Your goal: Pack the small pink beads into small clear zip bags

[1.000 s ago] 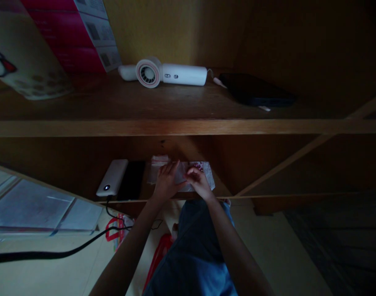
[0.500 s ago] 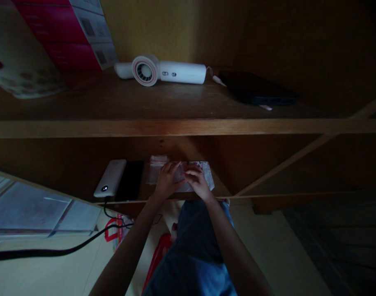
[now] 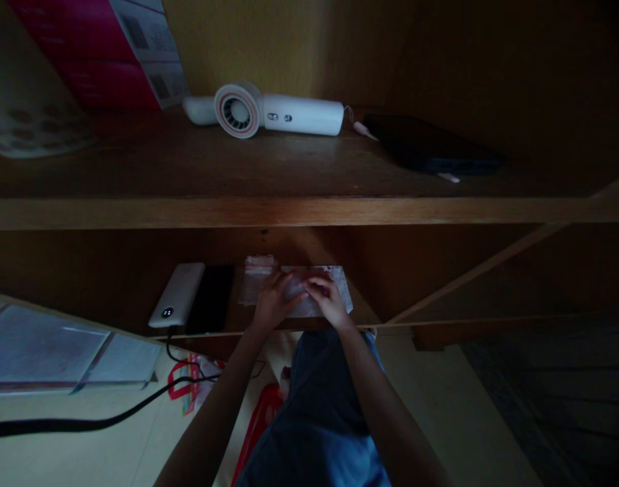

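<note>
On the lower shelf, a clear plastic bag (image 3: 293, 287) lies between my two hands. My left hand (image 3: 272, 303) rests at its left side, fingers stretched forward and thumb apart, touching the plastic. At the right side my right hand (image 3: 329, 299) has its thumb and fingers pinched together on the bag; the fingertips are dim and hard to make out. Under the right hand is a pale sheet with a speckled pattern (image 3: 344, 287). A stack of small clear zip bags (image 3: 253, 284) lies just left of my left hand.
A white power bank (image 3: 178, 294) with a black cable (image 3: 111, 423) and a dark flat object (image 3: 211, 297) lie left on the lower shelf. The upper shelf holds a white handheld fan (image 3: 299, 115), a black phone (image 3: 431, 145), pink boxes (image 3: 96, 81) and a large cup (image 3: 30, 108).
The view has shifted slightly. My hands stay over the plastic bag in nearly the same place, with only small finger movements.
</note>
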A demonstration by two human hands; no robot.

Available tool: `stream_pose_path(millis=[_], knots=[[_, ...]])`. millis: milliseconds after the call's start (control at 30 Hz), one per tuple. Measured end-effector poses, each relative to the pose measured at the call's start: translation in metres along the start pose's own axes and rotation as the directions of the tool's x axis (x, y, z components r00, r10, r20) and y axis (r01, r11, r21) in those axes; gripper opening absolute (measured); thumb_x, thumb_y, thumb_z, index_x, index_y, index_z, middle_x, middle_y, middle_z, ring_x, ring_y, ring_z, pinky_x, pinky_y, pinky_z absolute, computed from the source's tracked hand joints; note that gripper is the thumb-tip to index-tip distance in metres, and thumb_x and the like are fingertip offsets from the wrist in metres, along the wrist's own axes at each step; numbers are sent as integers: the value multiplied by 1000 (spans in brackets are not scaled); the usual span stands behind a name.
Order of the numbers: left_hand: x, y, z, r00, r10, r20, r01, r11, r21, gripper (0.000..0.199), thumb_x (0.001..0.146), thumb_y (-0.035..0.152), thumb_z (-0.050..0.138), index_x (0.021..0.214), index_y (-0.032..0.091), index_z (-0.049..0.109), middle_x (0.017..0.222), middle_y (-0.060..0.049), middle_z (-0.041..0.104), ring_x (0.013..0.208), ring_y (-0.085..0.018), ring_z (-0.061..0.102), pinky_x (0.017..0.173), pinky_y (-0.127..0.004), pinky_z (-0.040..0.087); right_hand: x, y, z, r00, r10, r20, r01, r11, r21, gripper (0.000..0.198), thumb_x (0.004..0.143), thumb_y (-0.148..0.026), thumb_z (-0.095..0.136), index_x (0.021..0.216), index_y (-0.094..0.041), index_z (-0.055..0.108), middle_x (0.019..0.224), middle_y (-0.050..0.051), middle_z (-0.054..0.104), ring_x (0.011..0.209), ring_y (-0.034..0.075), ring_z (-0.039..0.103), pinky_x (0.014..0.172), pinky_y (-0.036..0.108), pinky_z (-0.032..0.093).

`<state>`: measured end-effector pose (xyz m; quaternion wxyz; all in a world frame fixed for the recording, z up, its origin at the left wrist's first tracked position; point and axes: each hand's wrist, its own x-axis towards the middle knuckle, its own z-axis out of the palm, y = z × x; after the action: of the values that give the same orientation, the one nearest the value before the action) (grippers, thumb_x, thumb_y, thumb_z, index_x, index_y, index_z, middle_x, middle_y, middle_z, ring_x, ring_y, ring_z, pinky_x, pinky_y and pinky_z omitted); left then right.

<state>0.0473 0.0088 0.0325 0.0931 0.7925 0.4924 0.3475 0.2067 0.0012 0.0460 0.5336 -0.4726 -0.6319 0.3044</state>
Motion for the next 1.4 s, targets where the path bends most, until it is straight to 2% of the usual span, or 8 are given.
stream_pose_path(millis=[133, 300, 400, 567, 833, 967, 1100, 1400], knots=[[-1, -1, 0, 992, -79, -95, 75, 996, -52, 52, 74, 48, 61, 117, 20, 52, 113, -10, 57, 106, -25, 53, 91, -39, 44, 10, 2, -4, 994, 22, -112, -53, 957, -286, 22, 84, -33, 49, 83, -22, 68, 86, 4, 65, 86, 19, 55, 84, 36, 38], [-1, -1, -2, 971, -134, -196, 111, 986, -121, 57, 72, 45, 66, 120, 21, 49, 108, -9, 59, 102, -23, 55, 90, -39, 45, 25, 2, 2, 995, 91, 28, -45, 710, -703, 20, 82, -27, 51, 90, -24, 70, 101, 6, 63, 99, 23, 46, 86, 38, 31], [-1, -1, -3, 967, -134, -215, 108, 986, -129, 57, 71, 44, 67, 120, 21, 49, 110, -9, 59, 103, -24, 54, 91, -40, 44, 29, -1, 10, 985, 133, 107, 4, 612, -791, 21, 83, -31, 51, 91, -27, 70, 108, 6, 61, 102, 25, 42, 82, 38, 30], [-1, -2, -2, 966, -121, -228, 96, 988, -121, 57, 71, 44, 67, 120, 20, 49, 110, -9, 60, 104, -24, 54, 91, -41, 44, 31, -4, 18, 977, 159, 142, 31, 552, -833, 22, 84, -32, 50, 92, -27, 70, 113, 7, 57, 103, 26, 40, 81, 38, 29], [-2, -4, -1, 979, -127, -159, 112, 989, -100, 59, 71, 46, 66, 122, 21, 48, 111, -10, 59, 104, -25, 55, 90, -43, 43, 30, 1, 10, 993, 85, 77, 4, 646, -763, 17, 82, -28, 53, 88, -26, 69, 105, 6, 61, 100, 26, 43, 80, 38, 30], [-4, -5, 2, 992, -101, -79, 94, 992, -88, 56, 71, 46, 66, 119, 21, 51, 114, -11, 58, 107, -26, 53, 92, -43, 43, 20, 3, -6, 998, 55, -9, -49, 773, -632, 17, 82, -29, 53, 87, -26, 68, 100, 3, 64, 97, 23, 48, 84, 38, 31], [-3, -5, 3, 1000, -30, 7, 31, 995, -94, 55, 71, 45, 67, 118, 23, 51, 112, -9, 59, 106, -25, 54, 92, -43, 42, 7, 2, -20, 999, 40, 3, -33, 861, -507, 16, 80, -33, 54, 83, -26, 68, 95, 2, 66, 96, 21, 53, 89, 39, 30], [-2, -3, 1, 997, 22, 80, -11, 990, -138, 53, 71, 44, 67, 118, 24, 51, 107, -6, 60, 100, -22, 55, 88, -38, 45, 5, -4, -20, 996, 30, 84, 7, 911, -411, 10, 78, -27, 59, 78, -25, 68, 88, 1, 68, 92, 19, 56, 89, 36, 32]])
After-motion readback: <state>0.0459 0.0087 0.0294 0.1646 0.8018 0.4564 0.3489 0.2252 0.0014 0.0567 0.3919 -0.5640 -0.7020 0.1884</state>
